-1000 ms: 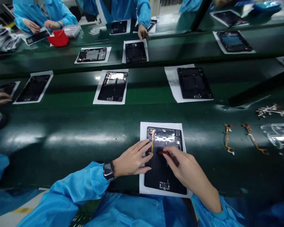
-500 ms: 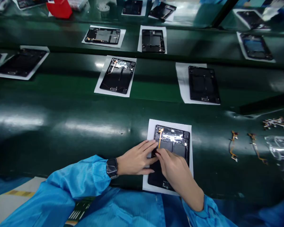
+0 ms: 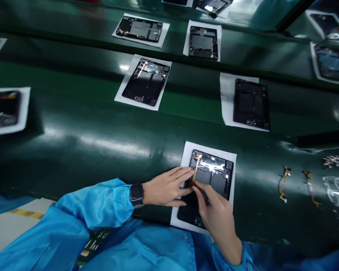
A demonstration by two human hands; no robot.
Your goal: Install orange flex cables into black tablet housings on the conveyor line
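Observation:
An opened tablet (image 3: pixel 219 184), black with its inner parts showing, lies on a white sheet (image 3: pixel 175 218) in front of me. An orange flex cable (image 3: pixel 197 169) runs along its upper left side. My left hand (image 3: pixel 169 188) rests palm down over the tablet's left edge, its fingers stretched out and apart. Thumb and index finger of my right hand (image 3: pixel 218 212) are pinched at the cable's lower end, close beside the left fingertips. The exact hold is partly hidden by the fingers. A dark watch (image 3: pixel 136 193) sits on my left wrist.
Two loose flex cables (image 3: pixel 284 184) lie on the green bench to the right, near a pile of more cables (image 3: pixel 336 161) and clear plastic (image 3: pixel 337 194). Beyond are further opened tablets on white sheets, including one ahead (image 3: pixel 147 82) and one at left (image 3: pixel 2 109).
My view has shifted and turned slightly. Both hands stay on the tablet, the right thumb and finger still at the cable's lower end. At left, a tablet on a sheet now shows nearer the front.

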